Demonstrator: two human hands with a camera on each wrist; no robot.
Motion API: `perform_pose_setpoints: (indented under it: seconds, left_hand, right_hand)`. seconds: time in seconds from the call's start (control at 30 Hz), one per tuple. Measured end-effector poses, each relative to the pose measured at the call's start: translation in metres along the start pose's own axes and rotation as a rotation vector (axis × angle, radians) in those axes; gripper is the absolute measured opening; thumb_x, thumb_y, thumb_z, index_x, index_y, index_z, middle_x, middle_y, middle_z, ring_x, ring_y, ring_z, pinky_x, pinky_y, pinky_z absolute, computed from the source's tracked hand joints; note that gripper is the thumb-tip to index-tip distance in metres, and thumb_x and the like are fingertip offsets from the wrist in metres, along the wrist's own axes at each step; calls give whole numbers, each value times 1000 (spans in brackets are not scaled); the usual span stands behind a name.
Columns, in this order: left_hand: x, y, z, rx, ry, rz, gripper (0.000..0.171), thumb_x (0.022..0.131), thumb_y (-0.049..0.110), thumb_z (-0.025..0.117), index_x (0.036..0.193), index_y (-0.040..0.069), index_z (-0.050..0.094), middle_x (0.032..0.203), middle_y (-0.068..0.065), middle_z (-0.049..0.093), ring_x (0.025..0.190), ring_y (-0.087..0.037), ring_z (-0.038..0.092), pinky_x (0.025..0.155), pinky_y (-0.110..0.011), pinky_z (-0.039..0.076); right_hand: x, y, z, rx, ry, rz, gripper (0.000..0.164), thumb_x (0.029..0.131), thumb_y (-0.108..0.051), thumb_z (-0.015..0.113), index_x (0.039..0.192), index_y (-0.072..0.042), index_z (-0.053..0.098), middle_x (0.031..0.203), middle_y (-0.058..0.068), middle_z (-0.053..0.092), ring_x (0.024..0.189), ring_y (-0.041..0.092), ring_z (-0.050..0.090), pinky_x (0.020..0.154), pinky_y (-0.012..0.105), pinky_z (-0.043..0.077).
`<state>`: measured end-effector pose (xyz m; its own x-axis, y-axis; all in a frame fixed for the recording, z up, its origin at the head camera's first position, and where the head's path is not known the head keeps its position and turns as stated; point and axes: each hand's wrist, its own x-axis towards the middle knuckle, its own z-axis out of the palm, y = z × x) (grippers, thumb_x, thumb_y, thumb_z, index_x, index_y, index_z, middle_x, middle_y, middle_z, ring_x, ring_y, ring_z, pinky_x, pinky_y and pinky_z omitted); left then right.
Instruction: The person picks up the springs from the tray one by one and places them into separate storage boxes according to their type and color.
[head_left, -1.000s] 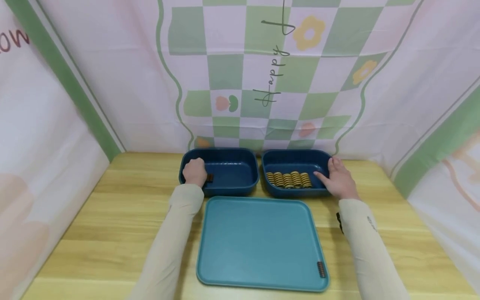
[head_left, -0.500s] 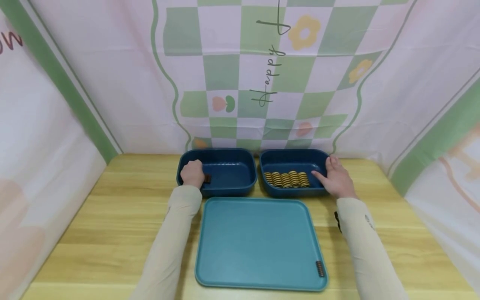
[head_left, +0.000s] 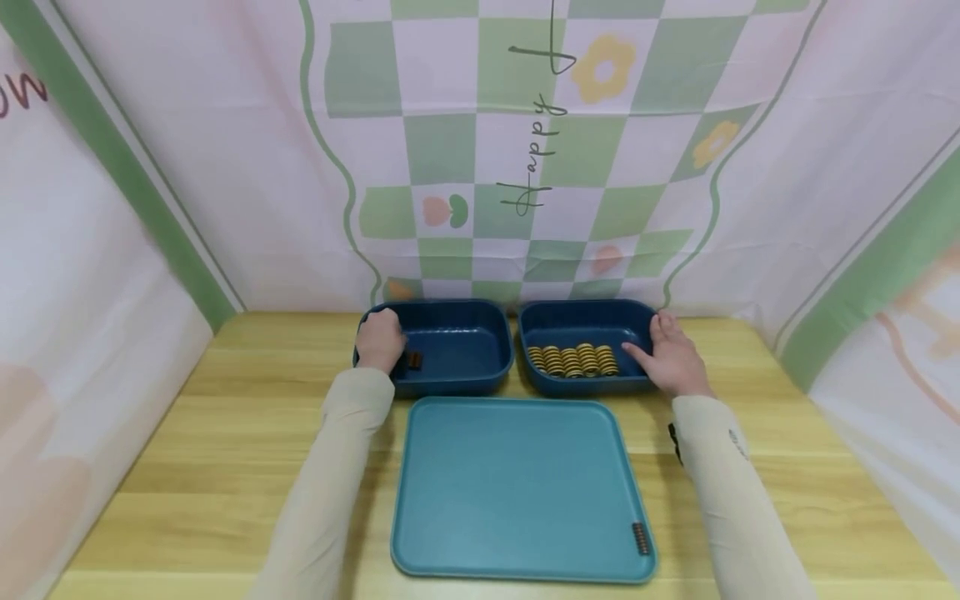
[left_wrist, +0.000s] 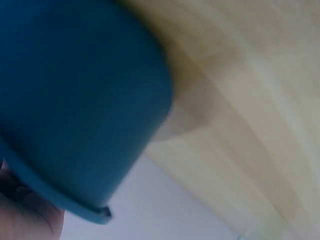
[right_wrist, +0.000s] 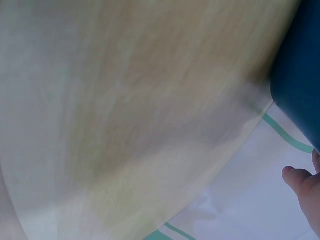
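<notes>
My left hand [head_left: 380, 340] is over the left end of the left dark blue bin [head_left: 457, 387], its fingers curled downward. Whether anything is between them is hidden. Beside it, small dark brown pieces [head_left: 415, 360] lie on the bin's floor. The left wrist view has part of this hand [left_wrist: 31, 217] by the rim of a blue bin [left_wrist: 95, 100]. At the right end of the other blue bin [head_left: 585, 387], my right hand [head_left: 677, 358] rests on the rim, thumb spread inward and fingers extended. Several rows of gold-and-black discs [head_left: 573, 361] line that bin's near side.
A teal tray [head_left: 517, 492] lies in front of the bins on the wooden table [head_left: 225, 467]. One short dark brown ribbed piece [head_left: 641, 538] sits in its near right corner. A printed cloth [head_left: 510, 150] hangs right behind the bins.
My left hand has risen a little and shifted left, showing more of the brown pieces beside it. The right hand stays on its bin's rim. The head view has shifted slightly.
</notes>
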<state>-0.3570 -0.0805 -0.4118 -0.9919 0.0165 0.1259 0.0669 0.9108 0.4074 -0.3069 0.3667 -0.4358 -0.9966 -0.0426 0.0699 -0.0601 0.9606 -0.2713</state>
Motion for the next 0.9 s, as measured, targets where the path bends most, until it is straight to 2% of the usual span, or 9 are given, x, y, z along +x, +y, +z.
perform_pose_setpoints:
  seconds: [0.07,0.13,0.23,0.37,0.6,0.73,0.8,0.9]
  left_hand:
    - [-2,8,-3,-21,8,34,23,85,7,68,63,4,66,68,-9,67,65,-26,65,61,-40,54]
    - [-5,18,-5,-50,5,81,10,85,10,71,80,3,75,84,-11,72,72,-26,68,66,-40,55]
    - [-12,38,-2,-125,-1,179,14,85,14,72,94,4,76,94,-11,72,78,-24,69,70,-37,55]
    - [-31,71,4,-216,-4,357,21,86,17,72,102,3,74,98,-10,71,84,-21,68,72,-34,54]
    - [-70,132,19,-244,-47,684,26,85,24,74,105,8,73,101,-5,70,89,-14,65,75,-22,51]
    - [-103,163,38,-192,-148,865,28,83,29,75,103,11,74,99,1,71,90,-7,65,76,-12,47]
    - [-123,177,50,-128,-230,949,28,83,32,75,104,13,75,99,5,70,88,-2,63,75,-9,45]
    - [-151,193,68,-19,-357,1036,31,82,39,75,104,17,74,98,10,69,85,5,60,72,-6,43]
  right_hand:
    - [-1,0,0,4,-3,5,93,97,-61,30,145,15,6,152,34,1,139,48,2,109,59,8]
    - [-1,1,0,4,-3,9,94,96,-62,30,145,15,5,152,34,1,139,48,2,109,60,8]
    - [-1,1,0,4,-1,9,95,96,-63,29,145,15,5,151,34,2,139,48,2,109,60,7]
    - [1,3,2,0,2,4,96,95,-64,28,145,15,6,151,34,2,139,48,2,109,60,7]
    - [2,5,4,1,4,6,97,95,-65,27,145,15,5,152,33,1,140,47,1,109,59,7]
    - [1,3,3,7,15,8,96,95,-64,29,145,14,6,152,33,2,140,47,2,109,60,7]
    - [1,3,3,8,19,5,95,95,-64,30,146,14,6,152,33,2,140,47,2,109,60,8]
    - [2,4,4,-6,26,-5,95,95,-64,30,146,14,7,152,33,3,140,46,2,109,60,8]
